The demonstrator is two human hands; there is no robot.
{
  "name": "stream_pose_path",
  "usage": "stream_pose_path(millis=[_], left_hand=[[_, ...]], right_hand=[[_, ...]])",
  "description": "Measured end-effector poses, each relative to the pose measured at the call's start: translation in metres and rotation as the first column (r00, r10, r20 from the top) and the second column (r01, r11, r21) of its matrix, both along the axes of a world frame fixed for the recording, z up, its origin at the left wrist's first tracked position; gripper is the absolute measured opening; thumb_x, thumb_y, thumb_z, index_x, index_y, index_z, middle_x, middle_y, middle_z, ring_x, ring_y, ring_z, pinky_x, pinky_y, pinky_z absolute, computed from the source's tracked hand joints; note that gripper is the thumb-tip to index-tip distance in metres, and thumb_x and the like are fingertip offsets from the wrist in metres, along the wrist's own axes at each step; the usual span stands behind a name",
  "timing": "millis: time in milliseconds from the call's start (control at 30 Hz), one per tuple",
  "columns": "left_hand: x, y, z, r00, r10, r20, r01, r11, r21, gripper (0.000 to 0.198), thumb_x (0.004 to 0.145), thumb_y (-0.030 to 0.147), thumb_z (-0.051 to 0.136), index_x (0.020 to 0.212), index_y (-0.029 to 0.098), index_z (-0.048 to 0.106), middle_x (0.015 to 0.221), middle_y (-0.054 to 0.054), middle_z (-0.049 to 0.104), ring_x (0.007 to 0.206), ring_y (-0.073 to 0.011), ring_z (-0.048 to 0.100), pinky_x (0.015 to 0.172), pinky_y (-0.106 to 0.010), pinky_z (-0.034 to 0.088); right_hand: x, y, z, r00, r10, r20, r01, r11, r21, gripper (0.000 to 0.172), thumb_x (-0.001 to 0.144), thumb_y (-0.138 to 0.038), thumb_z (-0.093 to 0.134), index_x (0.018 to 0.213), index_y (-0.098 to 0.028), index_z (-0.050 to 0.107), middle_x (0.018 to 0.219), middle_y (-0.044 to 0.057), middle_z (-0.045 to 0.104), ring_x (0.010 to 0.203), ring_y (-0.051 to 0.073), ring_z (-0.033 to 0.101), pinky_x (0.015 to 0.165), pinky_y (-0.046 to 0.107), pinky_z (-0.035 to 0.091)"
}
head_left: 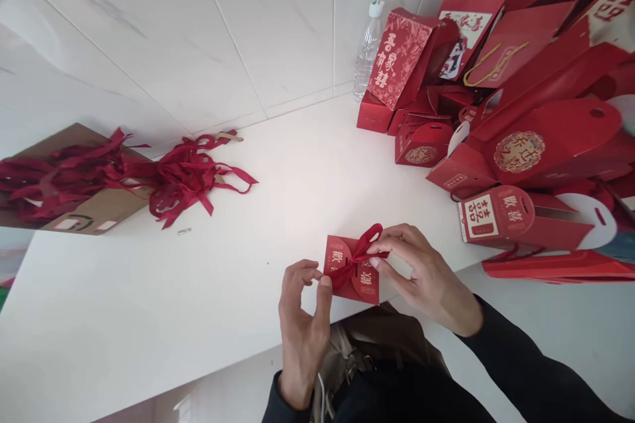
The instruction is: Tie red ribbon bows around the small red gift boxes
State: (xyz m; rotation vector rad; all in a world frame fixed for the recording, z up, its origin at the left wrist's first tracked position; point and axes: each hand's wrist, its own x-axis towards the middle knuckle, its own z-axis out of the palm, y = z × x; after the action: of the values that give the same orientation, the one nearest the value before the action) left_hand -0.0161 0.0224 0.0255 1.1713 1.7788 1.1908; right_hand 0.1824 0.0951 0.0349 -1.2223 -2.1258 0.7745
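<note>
A small red gift box [368,289] with pale lettering lies near the table's front edge. Across its top runs a red ribbon [358,256], knotted at the middle with a loop standing up on the right side. My left hand [303,317] is at the box's left edge, thumb and index finger closed on the ribbon's left part. From the right, my right hand [421,268] pinches the ribbon beside the raised loop, thumb and fingertips together. The fingertips partly cover the ribbon there.
Many red gift boxes [520,145] are heaped along the right side. A clear plastic bottle [367,53] stands by the tiled wall [297,13]. At the left, a cardboard box [94,215] spills red ribbons [186,175] onto the white table [208,297].
</note>
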Motion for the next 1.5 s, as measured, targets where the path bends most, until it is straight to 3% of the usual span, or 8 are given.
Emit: stream_pose_path(millis=[167,300,433,500,733,1033,1200,1500], left_hand=[[0.003,-0.002,0.0,0.968,0.06,0.242,-0.049,0.998,-0.049,0.023,0.097,0.044,0.054,0.088,0.023,0.059,0.101,-0.004,0.064,0.093,-0.0184,0.058,0.08,-0.03,0.046],[0.006,-0.001,0.001,0.974,0.031,0.224,-0.02,0.998,-0.053,0.025,0.091,0.047,0.062,0.087,0.022,0.06,0.107,-0.005,0.065,0.097,-0.02,0.059,0.084,-0.031,0.045],[0.006,0.003,0.0,0.976,0.042,0.215,-0.023,0.996,-0.089,0.033,0.092,0.053,0.059,0.09,0.021,0.064,0.098,-0.005,0.066,0.091,-0.0194,0.058,0.082,-0.031,0.043],[0.006,0.008,0.0,0.971,0.06,0.232,-0.036,0.993,-0.109,0.037,0.091,0.057,0.058,0.087,0.02,0.064,0.087,-0.003,0.065,0.082,-0.0179,0.055,0.075,-0.03,0.043],[0.006,0.027,0.0,0.96,0.12,0.253,-0.097,0.99,-0.099,0.048,0.081,0.064,0.067,0.067,0.019,0.06,0.067,0.0,0.057,0.067,-0.0148,0.046,0.064,-0.027,0.038],[0.002,0.041,0.01,0.9,0.098,0.424,-0.032,0.986,-0.162,0.052,0.085,0.063,0.062,0.061,0.018,0.061,0.062,-0.001,0.057,0.061,-0.0135,0.046,0.063,-0.028,0.039],[0.004,0.04,0.014,0.836,0.099,0.54,0.004,0.983,-0.185,0.047,0.086,0.059,0.061,0.068,0.016,0.065,0.069,-0.004,0.063,0.063,-0.0139,0.051,0.061,-0.028,0.041],[0.01,0.036,0.009,0.765,0.158,0.625,-0.05,0.981,-0.186,0.038,0.087,0.051,0.064,0.072,0.016,0.065,0.073,-0.003,0.065,0.069,-0.0136,0.055,0.068,-0.027,0.044]], right_hand=[[0.005,-0.005,-0.001,0.997,-0.081,-0.015,0.08,0.994,-0.071,0.023,0.101,-0.034,0.052,0.122,-0.027,0.054,0.119,0.008,0.061,0.105,0.025,0.061,0.09,0.042,0.054],[0.005,-0.012,-0.007,0.993,-0.12,-0.017,0.113,0.968,-0.225,0.049,0.098,-0.044,0.056,0.141,-0.027,0.041,0.132,0.01,0.061,0.105,0.025,0.065,0.088,0.042,0.057],[0.003,-0.013,-0.015,0.992,-0.107,-0.065,0.082,0.949,-0.305,0.05,0.099,-0.045,0.054,0.143,-0.027,0.039,0.131,0.01,0.063,0.102,0.024,0.066,0.085,0.041,0.059],[0.001,-0.014,-0.017,0.989,-0.129,-0.07,0.108,0.964,-0.244,0.047,0.099,-0.042,0.054,0.141,-0.026,0.04,0.126,0.01,0.064,0.098,0.024,0.066,0.081,0.041,0.059],[-0.011,-0.019,-0.01,0.985,-0.156,-0.073,0.163,0.982,0.092,0.027,0.099,-0.025,0.052,0.126,-0.024,0.049,0.117,0.011,0.058,0.11,0.027,0.057,0.097,0.049,0.051],[-0.025,-0.03,0.001,0.989,-0.121,-0.083,0.133,0.976,0.171,0.01,0.096,-0.013,0.056,0.095,-0.023,0.055,0.092,0.004,0.056,0.088,0.023,0.057,0.082,0.041,0.05],[-0.045,-0.038,-0.004,0.999,-0.041,0.02,0.035,0.975,0.221,0.02,0.091,-0.012,0.063,0.107,-0.023,0.061,0.094,0.005,0.06,0.085,0.024,0.057,0.078,0.041,0.049],[-0.055,-0.042,-0.009,0.998,-0.059,0.029,0.053,0.982,0.182,0.014,0.101,-0.013,0.047,0.093,-0.022,0.054,0.085,0.004,0.059,0.078,0.022,0.056,0.076,0.041,0.046]])
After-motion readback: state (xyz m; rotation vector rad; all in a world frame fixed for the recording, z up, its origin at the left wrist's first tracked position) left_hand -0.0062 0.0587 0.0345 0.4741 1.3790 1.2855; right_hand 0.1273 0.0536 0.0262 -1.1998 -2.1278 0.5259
